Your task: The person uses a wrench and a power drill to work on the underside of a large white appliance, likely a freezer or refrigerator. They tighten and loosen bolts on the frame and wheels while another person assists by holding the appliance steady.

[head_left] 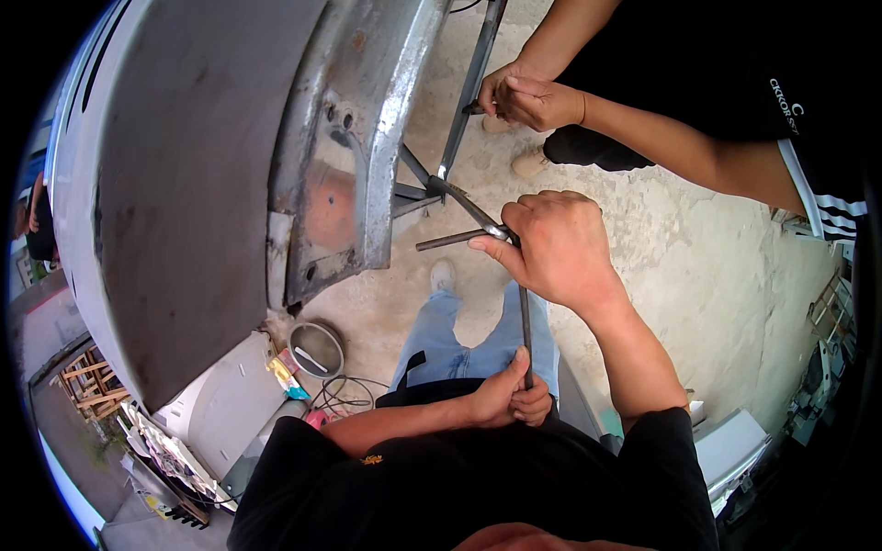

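Observation:
My left hand [513, 393] is closed around the lower part of a thin dark metal rod [525, 321], close to my waist. My right hand [562, 246] wraps over the rod's upper part, where it meets the end of a shiny metal bar [470, 208]. A short dark rod piece [448, 241] sticks out leftward from under my right thumb; whether it joins the long rod is hidden by the hand. The bar runs up to a dark metal stand [466, 101]. Left of it is a large car body panel [197, 174] with a bare metal edge [340, 174].
Across from me, another person's hands [528, 99] are at the stand's upper bar. Below the panel sit a round bucket [316, 349] and loose cables [344, 395] on the concrete floor [698, 266]. White panels and parts [730, 450] lie at lower right.

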A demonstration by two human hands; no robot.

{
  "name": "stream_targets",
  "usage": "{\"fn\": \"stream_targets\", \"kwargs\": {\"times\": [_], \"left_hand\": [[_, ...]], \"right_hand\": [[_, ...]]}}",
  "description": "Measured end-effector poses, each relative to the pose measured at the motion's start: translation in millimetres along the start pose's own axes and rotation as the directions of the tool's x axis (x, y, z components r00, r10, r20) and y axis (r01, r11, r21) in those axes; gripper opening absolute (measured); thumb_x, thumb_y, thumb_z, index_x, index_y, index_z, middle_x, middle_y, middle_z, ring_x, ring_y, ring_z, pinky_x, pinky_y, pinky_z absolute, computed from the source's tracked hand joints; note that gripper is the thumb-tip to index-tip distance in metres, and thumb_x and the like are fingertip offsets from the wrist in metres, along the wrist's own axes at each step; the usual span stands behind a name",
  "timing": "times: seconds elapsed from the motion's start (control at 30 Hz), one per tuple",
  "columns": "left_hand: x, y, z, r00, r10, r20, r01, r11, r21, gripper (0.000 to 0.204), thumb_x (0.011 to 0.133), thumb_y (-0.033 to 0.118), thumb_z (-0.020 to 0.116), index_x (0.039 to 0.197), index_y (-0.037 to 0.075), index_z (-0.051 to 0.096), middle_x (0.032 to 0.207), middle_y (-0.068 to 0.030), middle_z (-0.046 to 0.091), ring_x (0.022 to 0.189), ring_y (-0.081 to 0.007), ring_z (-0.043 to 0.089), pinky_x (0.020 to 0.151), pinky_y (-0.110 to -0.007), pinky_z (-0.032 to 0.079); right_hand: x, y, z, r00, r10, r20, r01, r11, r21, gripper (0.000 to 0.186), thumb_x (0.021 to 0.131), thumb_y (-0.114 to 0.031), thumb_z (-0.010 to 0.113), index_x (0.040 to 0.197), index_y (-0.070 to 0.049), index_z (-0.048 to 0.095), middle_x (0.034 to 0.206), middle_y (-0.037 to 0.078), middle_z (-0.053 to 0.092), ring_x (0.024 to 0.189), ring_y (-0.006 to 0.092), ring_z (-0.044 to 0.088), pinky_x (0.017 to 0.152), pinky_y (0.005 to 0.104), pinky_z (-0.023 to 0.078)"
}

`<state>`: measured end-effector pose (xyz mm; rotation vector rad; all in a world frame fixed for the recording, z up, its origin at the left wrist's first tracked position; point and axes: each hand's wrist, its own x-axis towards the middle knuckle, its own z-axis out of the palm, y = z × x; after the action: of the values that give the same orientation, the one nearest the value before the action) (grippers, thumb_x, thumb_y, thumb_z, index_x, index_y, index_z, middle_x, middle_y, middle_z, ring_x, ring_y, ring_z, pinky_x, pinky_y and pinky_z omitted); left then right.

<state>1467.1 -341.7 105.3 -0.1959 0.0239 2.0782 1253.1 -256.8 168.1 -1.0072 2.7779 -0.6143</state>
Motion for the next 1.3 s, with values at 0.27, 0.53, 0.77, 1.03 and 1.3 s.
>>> {"fn": "stream_targets", "kwargs": {"times": [0.27, 0.53, 0.77, 1.03, 1.3], "left_hand": [[47.2, 2.3, 6.0, 0.987, 0.144, 0.068, -0.148, 0.987, 0.056, 0.073, 0.091, 0.081, 0.008, 0.065, 0.016, 0.028, 0.063, 0.0004, 0.028, 0.063, -0.0176, 0.034, 0.075, -0.035, 0.038], [92.4, 30.9, 19.3, 0.94, 0.339, 0.032, -0.34, 0.94, 0.033, 0.073, 0.094, 0.078, 0.008, 0.066, 0.015, 0.031, 0.065, 0.0012, 0.03, 0.066, -0.0179, 0.037, 0.078, -0.035, 0.036], [106.4, 40.7, 11.9, 0.907, 0.421, 0.003, -0.42, 0.905, 0.074, 0.074, 0.096, 0.077, 0.008, 0.066, 0.014, 0.034, 0.066, 0.0011, 0.033, 0.069, -0.0184, 0.039, 0.084, -0.035, 0.038], [128.4, 44.6, -18.2, 0.878, 0.478, -0.003, -0.462, 0.849, 0.257, 0.072, 0.098, 0.074, 0.006, 0.073, 0.013, 0.036, 0.074, -0.0007, 0.037, 0.077, -0.0209, 0.042, 0.092, -0.039, 0.038], [125.9, 39.0, -7.1, 0.881, 0.473, -0.029, -0.462, 0.871, 0.166, 0.072, 0.097, 0.075, 0.007, 0.072, 0.014, 0.035, 0.072, -0.0002, 0.036, 0.077, -0.0201, 0.043, 0.092, -0.039, 0.038]], "right_hand": [[14.8, 21.9, -18.0, 0.978, -0.136, 0.155, 0.146, 0.988, -0.055, 0.049, 0.088, -0.049, 0.067, 0.07, -0.004, 0.062, 0.063, 0.012, 0.058, 0.067, 0.0329, 0.063, 0.062, 0.0421, 0.049], [59.9, 33.1, -34.0, 0.906, -0.371, 0.205, 0.399, 0.909, -0.117, 0.034, 0.088, -0.039, 0.069, 0.078, -0.006, 0.065, 0.068, 0.008, 0.06, 0.073, 0.0285, 0.065, 0.067, 0.0402, 0.05], [70.5, 29.4, -29.4, 0.882, -0.414, 0.226, 0.457, 0.87, -0.185, 0.034, 0.089, -0.039, 0.069, 0.08, -0.006, 0.066, 0.067, 0.007, 0.06, 0.074, 0.0263, 0.065, 0.075, 0.0385, 0.049], [71.1, 53.7, -26.2, 0.833, -0.541, 0.115, 0.551, 0.83, -0.091, 0.033, 0.086, -0.035, 0.072, 0.079, -0.004, 0.062, 0.066, 0.01, 0.059, 0.076, 0.0292, 0.065, 0.079, 0.0389, 0.049], [71.2, 49.5, -23.7, 0.852, -0.455, 0.259, 0.492, 0.865, -0.102, 0.033, 0.087, -0.036, 0.071, 0.086, -0.004, 0.066, 0.07, 0.01, 0.062, 0.078, 0.0294, 0.065, 0.076, 0.0402, 0.048]]}}
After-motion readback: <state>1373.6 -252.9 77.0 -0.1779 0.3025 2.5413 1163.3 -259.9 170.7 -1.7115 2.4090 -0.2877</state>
